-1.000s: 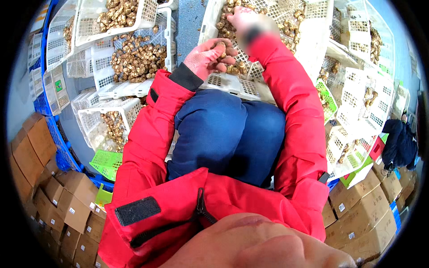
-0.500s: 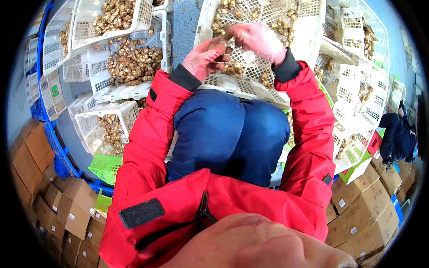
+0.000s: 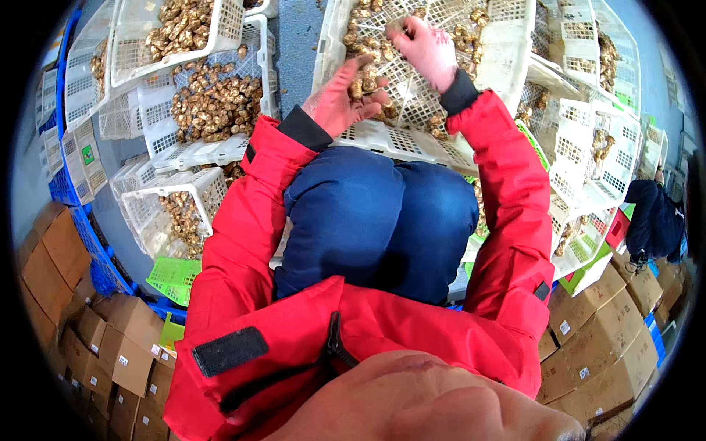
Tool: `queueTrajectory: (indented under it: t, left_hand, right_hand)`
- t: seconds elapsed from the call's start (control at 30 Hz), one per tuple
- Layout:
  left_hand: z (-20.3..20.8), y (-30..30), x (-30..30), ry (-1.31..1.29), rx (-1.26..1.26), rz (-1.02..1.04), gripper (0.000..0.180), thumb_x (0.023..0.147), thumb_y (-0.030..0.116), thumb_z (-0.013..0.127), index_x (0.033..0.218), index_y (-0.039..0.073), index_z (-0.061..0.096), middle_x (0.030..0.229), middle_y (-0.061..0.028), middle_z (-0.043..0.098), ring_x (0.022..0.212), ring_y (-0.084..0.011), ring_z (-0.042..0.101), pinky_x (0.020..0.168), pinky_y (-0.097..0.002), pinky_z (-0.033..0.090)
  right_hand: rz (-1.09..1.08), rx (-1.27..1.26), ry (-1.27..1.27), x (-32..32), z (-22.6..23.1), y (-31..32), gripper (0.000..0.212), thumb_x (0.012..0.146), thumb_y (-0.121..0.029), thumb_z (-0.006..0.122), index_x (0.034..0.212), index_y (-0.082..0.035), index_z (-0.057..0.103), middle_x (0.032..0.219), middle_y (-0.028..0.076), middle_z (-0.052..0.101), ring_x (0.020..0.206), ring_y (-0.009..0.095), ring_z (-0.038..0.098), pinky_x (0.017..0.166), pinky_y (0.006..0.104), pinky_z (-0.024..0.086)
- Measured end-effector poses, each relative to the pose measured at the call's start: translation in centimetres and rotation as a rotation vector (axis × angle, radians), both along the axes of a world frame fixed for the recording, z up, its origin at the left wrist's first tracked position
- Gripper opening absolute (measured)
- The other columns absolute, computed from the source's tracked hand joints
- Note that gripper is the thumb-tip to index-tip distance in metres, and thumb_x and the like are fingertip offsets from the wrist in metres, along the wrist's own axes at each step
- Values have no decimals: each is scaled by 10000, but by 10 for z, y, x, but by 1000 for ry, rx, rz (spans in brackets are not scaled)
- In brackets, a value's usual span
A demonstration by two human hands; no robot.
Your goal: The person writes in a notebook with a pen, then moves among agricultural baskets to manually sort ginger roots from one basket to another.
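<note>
A white plastic mesh crate (image 3: 507, 44) stands in front of my knees, with brown bulb-like pieces (image 3: 468, 37) scattered over its slotted bottom. My left hand (image 3: 337, 99), in a pinkish glove, is over the crate's near left side. Its thumb and fingers curve round a brown bulb (image 3: 357, 87) lying against them. Farther in, my gloved right hand (image 3: 428, 53) hovers above the crate's middle, palm down, its fingertips drawn together and pointing left. Whatever is between those fingertips is too small to make out.
White crates full of brown bulbs (image 3: 217, 103) are stacked at the left, and more white crates (image 3: 588, 154) at the right. A green crate (image 3: 173, 279) sits at lower left. Cardboard boxes (image 3: 599, 345) line both lower sides. Another person (image 3: 653, 220) is at far right.
My hands have moved apart. The right hand has gone up and slightly left, away from the left one, while the left hand has opened its fingers a little around the bulb.
</note>
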State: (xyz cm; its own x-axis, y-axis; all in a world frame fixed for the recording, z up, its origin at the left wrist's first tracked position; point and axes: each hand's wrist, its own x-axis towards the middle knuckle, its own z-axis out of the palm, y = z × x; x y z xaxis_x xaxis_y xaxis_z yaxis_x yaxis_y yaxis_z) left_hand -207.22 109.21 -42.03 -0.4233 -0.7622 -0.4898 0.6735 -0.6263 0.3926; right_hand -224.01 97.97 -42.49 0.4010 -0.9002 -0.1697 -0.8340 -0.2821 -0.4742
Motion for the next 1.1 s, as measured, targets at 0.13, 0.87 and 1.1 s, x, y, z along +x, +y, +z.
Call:
queueTrajectory:
  t: [0.13,0.87,1.1]
  left_hand:
    - [-1,-3,0,163,210,167,334,876,361,488,1117,132,449,1000,-92,549,842,-223,580,613,-243,504]
    - [-32,-19,-17,361,238,62,243,879,210,497,1105,122,479,1006,-115,565,820,-225,583,498,-199,488]
    - [-21,-23,-17,443,227,254,331,895,308,450,1087,40,481,977,-121,568,922,-302,572,666,-333,546]
  right_hand:
    - [164,64,-174,-7,37,16,409,784,-429,528,1022,-98,564,742,132,620,701,274,610,634,370,470]
    - [39,-207,347,30,-81,-122,303,763,-296,481,960,-86,574,917,150,620,879,287,593,747,424,466]
    - [28,90,-30,24,15,-69,249,757,-254,529,930,-83,581,848,136,616,796,267,602,709,370,472]
